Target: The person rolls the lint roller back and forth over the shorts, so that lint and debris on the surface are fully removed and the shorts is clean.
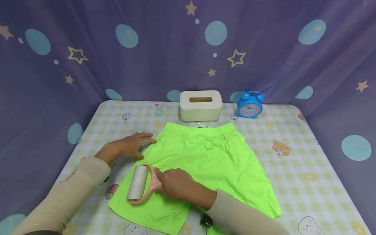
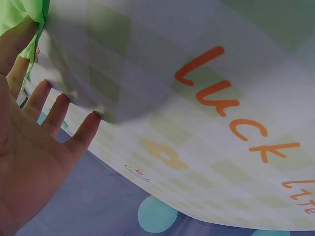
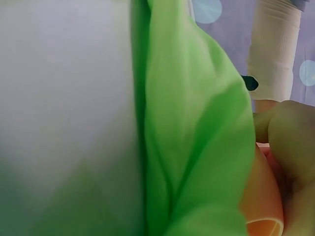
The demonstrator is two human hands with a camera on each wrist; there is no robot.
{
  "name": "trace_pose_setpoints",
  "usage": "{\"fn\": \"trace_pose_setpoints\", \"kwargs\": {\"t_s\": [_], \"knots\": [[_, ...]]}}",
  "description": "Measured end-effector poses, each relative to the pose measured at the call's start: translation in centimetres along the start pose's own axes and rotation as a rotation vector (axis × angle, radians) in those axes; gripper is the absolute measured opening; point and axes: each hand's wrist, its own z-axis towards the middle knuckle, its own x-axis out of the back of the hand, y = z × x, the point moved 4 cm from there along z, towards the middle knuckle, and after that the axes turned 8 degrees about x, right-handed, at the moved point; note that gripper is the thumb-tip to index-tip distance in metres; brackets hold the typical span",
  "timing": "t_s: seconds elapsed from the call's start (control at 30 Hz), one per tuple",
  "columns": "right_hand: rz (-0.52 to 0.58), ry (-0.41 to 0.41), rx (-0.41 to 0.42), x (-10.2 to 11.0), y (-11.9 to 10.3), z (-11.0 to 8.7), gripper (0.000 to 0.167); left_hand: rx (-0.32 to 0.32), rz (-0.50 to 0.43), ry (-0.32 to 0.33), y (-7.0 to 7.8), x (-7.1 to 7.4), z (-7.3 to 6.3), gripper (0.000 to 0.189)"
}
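Neon green shorts [image 1: 211,156] lie spread on the table, waistband toward the back. My right hand [image 1: 176,183] grips the pink handle of a lint roller [image 1: 138,182], whose white roll lies on the left leg of the shorts. In the right wrist view, the hand [image 3: 295,147] and part of the orange-looking handle show at the right edge, beside the green cloth [image 3: 197,123]. My left hand [image 1: 132,145] rests at the left edge of the shorts, fingers spread. Its fingertips touch the tablecloth and the cloth's edge, as the left hand [image 2: 39,132] shows in the left wrist view.
A white and pale green tissue box [image 1: 201,106] stands behind the waistband. To its right is a blue alarm clock [image 1: 249,105]. A small green ring [image 1: 159,112] lies at the back left. The checked tablecloth [image 1: 293,182] ends against a purple curtain [image 1: 170,58].
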Motion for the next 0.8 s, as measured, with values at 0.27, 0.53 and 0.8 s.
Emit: {"fn": "trace_pose_setpoints", "kwargs": {"t_s": [0.27, 0.53, 0.8], "knots": [[-0.021, -0.008, -0.005, 0.3, 1.1, -1.9, 0.058, -0.007, -0.002, 0.001, 0.3, 0.1, -0.1, 0.075], [0.059, 0.001, 0.002, 0.9, 2.5, -4.4, 0.059, 0.006, -0.003, -0.009, 0.2, 0.0, 0.1, 0.075], [0.164, 0.020, 0.021, 0.9, 4.7, -8.0, 0.061, 0.015, -0.002, -0.012, -0.1, 0.0, 0.2, 0.077]]}}
